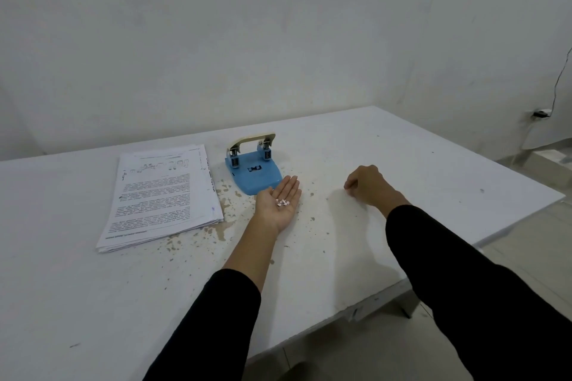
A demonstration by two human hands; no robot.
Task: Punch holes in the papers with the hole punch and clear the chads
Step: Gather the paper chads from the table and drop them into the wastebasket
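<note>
- Head view: a blue metal two-hole punch with a cream lever (252, 175) stands on the stained white table (93, 288).
- A stack of printed white papers (161, 195) lies just left of the punch.
- The left hand (272, 212) lies palm up with straight fingers at the punch's near right corner, and small white paper chads (282, 202) sit in its palm.
- The right hand (365, 184) is on the table to the right of the punch, knuckles up and fingers curled; I cannot tell whether it pinches anything.

Blue hole punch (252, 175), cream handle up, is seen upright nr far edge of desk (402, 164), centre. Printed papers (161, 195) are stacked flat just left. White chads (282, 202) are held in upturned left hand (275, 211).
</note>
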